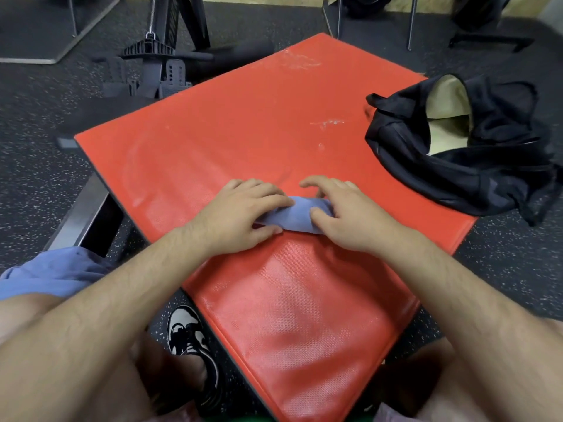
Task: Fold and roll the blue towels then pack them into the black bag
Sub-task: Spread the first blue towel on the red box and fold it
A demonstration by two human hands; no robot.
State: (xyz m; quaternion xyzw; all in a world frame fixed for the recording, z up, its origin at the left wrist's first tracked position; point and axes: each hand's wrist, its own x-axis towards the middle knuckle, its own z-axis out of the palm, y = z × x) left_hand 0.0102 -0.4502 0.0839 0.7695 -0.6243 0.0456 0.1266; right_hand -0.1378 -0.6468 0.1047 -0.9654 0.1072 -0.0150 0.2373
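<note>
Black speckled rubber floor (36, 178) all round, gym gear at the back. A big red padded vinyl counter (259, 123) sits in front of you, corner-on.

The slumped black fabric bag (457, 184) lies at the counter's right edge, well apart from your hands, with its mouth gaping. Inside, only pale beige lining (447, 99) shows. No towel is visible in it, though the rim hides the lower part.

A loose blue towel (51, 275) is bunched on your left thigh, off the counter, not yet folded.

The short rolled blue towel (297, 214) lies crosswise at the counter's centre, under both your hands.
- **Left hand (243, 208):** grip curled over the roll's left end, fingers on top, thumb on the near side.
- **Right hand (344, 214):** grip arched over the right end, thumb pressing the near face, fingertips past the far side.

Both grips are partly closed on the roll and hold nothing else.

Handling, my read: the cloth is soft, light and limp. There's no break risk, but the roll likely springs loose if you let go. Wrap one hand round the middle, over the free edge, and keep squeezing until it sits in the bag. The bag is floppy, so its mouth may need holding open.
</note>
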